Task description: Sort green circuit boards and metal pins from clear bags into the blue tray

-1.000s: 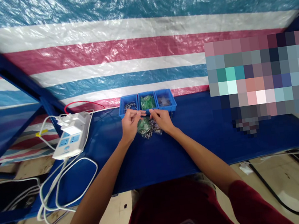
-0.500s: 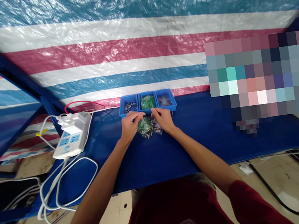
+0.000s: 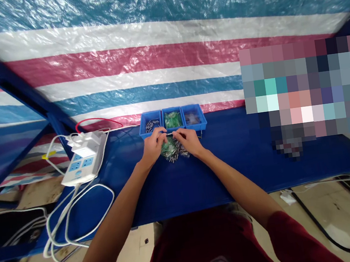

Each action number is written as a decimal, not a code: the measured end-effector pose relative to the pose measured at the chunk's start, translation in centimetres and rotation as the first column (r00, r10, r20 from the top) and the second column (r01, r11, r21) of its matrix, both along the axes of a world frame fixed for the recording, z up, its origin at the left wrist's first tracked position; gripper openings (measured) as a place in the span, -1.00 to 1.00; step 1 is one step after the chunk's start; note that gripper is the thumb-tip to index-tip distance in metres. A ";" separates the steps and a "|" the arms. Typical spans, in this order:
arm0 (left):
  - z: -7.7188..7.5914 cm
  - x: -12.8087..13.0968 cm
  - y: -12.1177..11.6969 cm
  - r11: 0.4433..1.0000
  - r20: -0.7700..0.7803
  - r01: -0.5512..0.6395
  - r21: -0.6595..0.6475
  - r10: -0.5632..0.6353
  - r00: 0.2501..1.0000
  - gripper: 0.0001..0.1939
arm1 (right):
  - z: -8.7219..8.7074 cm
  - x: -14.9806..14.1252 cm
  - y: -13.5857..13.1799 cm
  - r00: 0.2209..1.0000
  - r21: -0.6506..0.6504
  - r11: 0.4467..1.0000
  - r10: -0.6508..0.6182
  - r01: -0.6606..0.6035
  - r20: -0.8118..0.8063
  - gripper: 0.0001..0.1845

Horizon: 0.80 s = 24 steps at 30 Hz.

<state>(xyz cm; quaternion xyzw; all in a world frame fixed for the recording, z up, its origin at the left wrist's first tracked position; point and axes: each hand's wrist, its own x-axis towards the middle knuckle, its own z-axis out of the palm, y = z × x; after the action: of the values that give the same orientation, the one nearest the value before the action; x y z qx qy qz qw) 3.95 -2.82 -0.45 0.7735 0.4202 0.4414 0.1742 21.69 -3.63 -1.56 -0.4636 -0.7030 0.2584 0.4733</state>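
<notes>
My left hand (image 3: 153,146) and my right hand (image 3: 189,140) meet over a small heap of green and metal parts (image 3: 172,149) on the blue table (image 3: 181,177). Fingertips of both hands pinch a small thin metal piece (image 3: 169,134) held between them, just in front of the bins. Behind the hands stand three joined blue bins (image 3: 172,119): the left one holds metal pins, the middle one green parts, the right one darker bits.
A white power strip (image 3: 84,161) with a plugged adapter lies at the table's left, its white cables (image 3: 73,217) looping over the front edge. A striped tarpaulin (image 3: 152,56) hangs behind. A blurred patch covers the right side. Black cables run on the floor.
My hands have drawn closer together, and the fingertips now meet on the small metal piece above the heap.
</notes>
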 end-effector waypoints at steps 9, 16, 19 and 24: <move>1.7 -1.6 3.7 0.917 -0.175 -0.316 0.245 0.362 0.916 -0.76 | -0.3 0.4 0.5 0.983 0.023 0.998 -0.059 0.056 0.175 -0.69; 2.4 -1.6 2.5 0.962 -0.361 -0.187 0.200 0.250 0.899 -0.70 | 0.5 0.9 0.2 0.841 -0.061 0.997 0.066 -0.039 0.537 -0.79; 3.0 -1.5 2.0 0.978 -0.367 -0.119 0.171 0.175 0.914 -0.72 | 0.5 1.1 0.1 0.775 -0.096 0.994 0.104 -0.056 0.623 -0.77; 1.6 -0.9 1.8 0.991 -0.368 -0.043 0.126 0.086 0.926 -0.72 | 0.5 1.0 0.0 0.721 -0.114 0.990 0.141 -0.087 0.678 -0.88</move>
<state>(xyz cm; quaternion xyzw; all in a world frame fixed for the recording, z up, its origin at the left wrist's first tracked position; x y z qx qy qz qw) 3.01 -1.00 1.20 0.8377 0.4447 0.3154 0.0316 22.71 -3.58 -1.03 -0.4992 -0.8449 0.1241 0.1468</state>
